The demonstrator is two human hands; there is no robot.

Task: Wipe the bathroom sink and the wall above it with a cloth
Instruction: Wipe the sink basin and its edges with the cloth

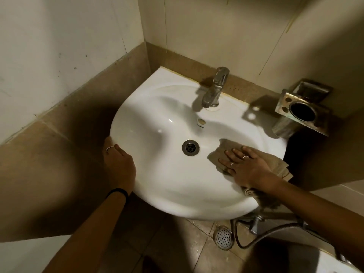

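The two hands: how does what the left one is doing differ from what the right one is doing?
The left hand grips the sink at its outer rim and holds no cloth; the right hand lies flat, fingers straight, pressing the beige cloth inside the basin. Both wear rings and touch the sink.

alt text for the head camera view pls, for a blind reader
A right hand presses a tan cloth flat inside a white sink, right of the drain. The left hand holds the sink's left rim; a metal tap stands behind.
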